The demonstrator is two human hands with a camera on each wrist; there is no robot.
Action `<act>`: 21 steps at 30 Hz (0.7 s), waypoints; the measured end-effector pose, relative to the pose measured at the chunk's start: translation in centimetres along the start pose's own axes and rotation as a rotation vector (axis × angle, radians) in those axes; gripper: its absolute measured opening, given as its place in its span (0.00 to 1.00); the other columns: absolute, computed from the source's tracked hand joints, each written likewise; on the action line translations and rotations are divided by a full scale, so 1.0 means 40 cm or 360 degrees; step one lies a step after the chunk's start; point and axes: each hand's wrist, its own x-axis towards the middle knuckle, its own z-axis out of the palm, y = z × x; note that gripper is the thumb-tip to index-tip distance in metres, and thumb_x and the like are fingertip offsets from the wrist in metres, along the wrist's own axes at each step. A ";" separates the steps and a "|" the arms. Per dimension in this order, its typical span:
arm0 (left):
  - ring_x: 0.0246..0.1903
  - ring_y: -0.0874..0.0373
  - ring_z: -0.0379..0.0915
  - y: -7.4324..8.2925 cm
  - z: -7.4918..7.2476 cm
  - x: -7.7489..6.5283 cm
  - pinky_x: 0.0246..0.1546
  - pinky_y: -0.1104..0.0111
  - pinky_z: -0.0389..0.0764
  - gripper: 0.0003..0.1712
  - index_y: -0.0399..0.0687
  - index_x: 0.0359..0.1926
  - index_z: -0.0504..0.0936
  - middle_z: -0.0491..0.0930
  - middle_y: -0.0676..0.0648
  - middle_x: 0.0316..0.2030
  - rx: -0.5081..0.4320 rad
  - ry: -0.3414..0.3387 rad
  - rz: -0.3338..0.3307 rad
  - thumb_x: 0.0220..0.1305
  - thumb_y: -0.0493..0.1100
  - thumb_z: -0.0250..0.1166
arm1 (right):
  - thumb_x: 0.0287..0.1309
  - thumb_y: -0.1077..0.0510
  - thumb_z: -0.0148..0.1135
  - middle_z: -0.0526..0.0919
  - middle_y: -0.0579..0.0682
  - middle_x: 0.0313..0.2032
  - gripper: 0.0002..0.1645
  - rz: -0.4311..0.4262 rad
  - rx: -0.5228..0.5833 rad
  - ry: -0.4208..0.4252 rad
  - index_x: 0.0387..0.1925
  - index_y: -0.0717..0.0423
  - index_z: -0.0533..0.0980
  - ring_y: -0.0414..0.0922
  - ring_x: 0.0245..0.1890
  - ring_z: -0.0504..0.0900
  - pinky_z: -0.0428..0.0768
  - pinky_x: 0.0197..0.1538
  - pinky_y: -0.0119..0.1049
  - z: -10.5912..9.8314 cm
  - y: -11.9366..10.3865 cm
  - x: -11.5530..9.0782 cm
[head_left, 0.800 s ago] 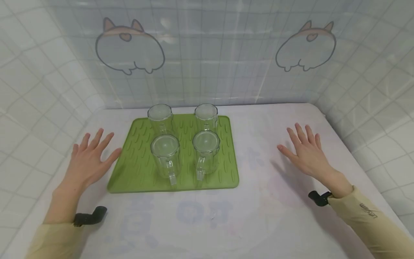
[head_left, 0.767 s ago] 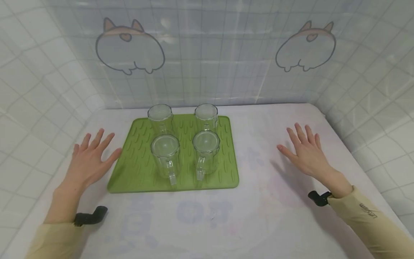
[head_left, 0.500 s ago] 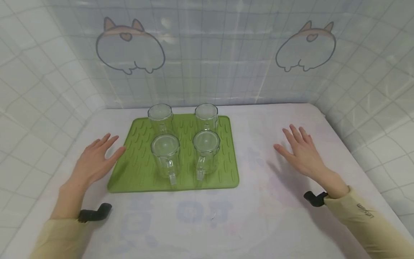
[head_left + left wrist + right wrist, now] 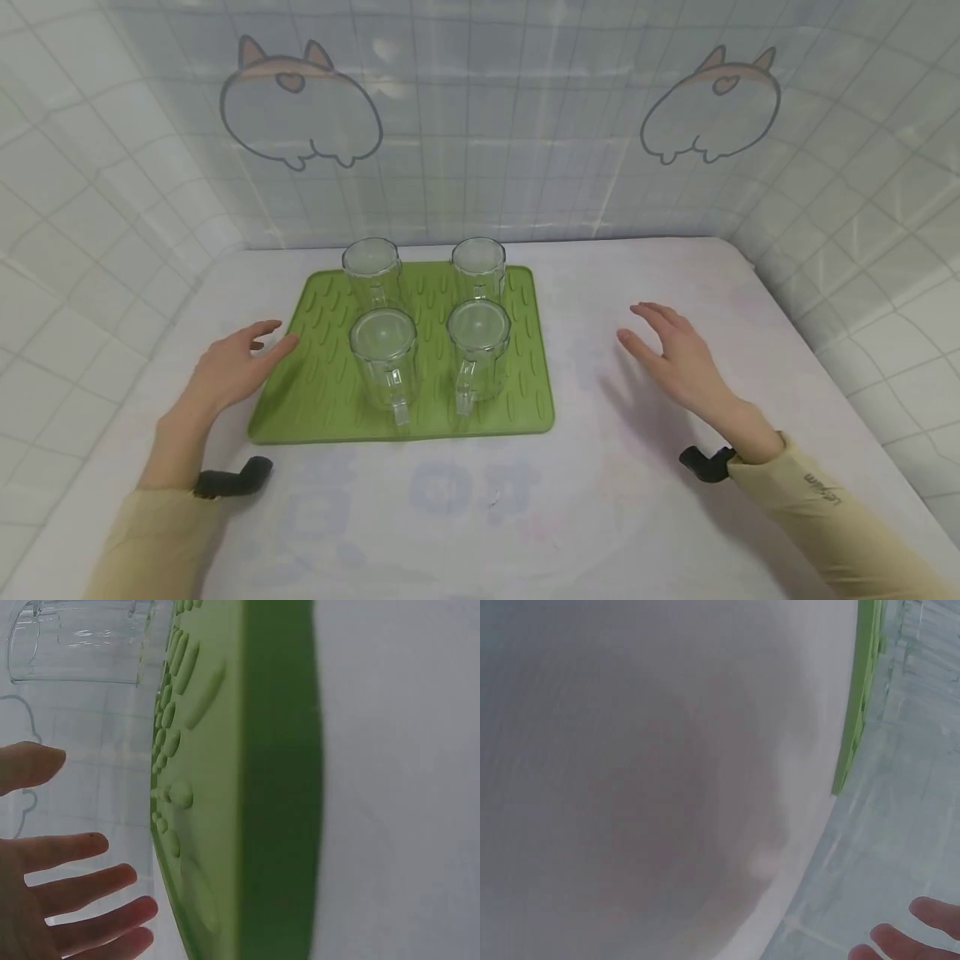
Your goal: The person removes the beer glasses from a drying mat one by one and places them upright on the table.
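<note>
Several clear glass mugs stand in two rows on a green ridged mat (image 4: 311, 400). At the front are a left mug (image 4: 384, 340) and a right mug (image 4: 480, 329), their handles toward me. A back left mug (image 4: 372, 260) and a back right mug (image 4: 478, 258) stand behind them. My left hand (image 4: 225, 371) is at the mat's left edge, thumb over its border, fingers spread and holding nothing. In the left wrist view its fingers (image 4: 82, 889) are apart from a mug (image 4: 86, 641). Right of the mat, my right hand (image 4: 686, 371) hovers above the table, fingers slightly bent, nothing in it.
A pale printed cloth (image 4: 480, 533) covers the table. Behind it rises a tiled-pattern wall (image 4: 510, 125) with two cartoon animal drawings; similar walls flank both sides. Each wrist wears a black mount, the left mount (image 4: 234, 479) and the right mount (image 4: 707, 464).
Both hands have moved inward toward the mat, the left rightward and the right leftward. Their spread fingers have bent a little. The mugs and mat stay put.
</note>
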 end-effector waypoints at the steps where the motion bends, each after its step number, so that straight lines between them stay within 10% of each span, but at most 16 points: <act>1: 0.61 0.26 0.67 0.000 0.001 0.002 0.51 0.33 0.71 0.47 0.35 0.74 0.59 0.66 0.23 0.65 -0.0019 -0.0004 0.0001 0.73 0.70 0.43 | 0.72 0.41 0.53 0.67 0.65 0.69 0.36 -0.0003 0.0015 0.0011 0.67 0.63 0.69 0.66 0.69 0.64 0.63 0.66 0.66 0.004 -0.004 0.001; 21: 0.61 0.27 0.66 -0.008 0.017 0.029 0.51 0.38 0.77 0.43 0.29 0.71 0.61 0.65 0.23 0.65 -0.0169 -0.0049 -0.0052 0.76 0.64 0.44 | 0.71 0.49 0.58 0.83 0.54 0.52 0.21 -0.0043 0.0353 0.0127 0.56 0.58 0.78 0.52 0.51 0.82 0.82 0.53 0.51 0.079 -0.053 0.005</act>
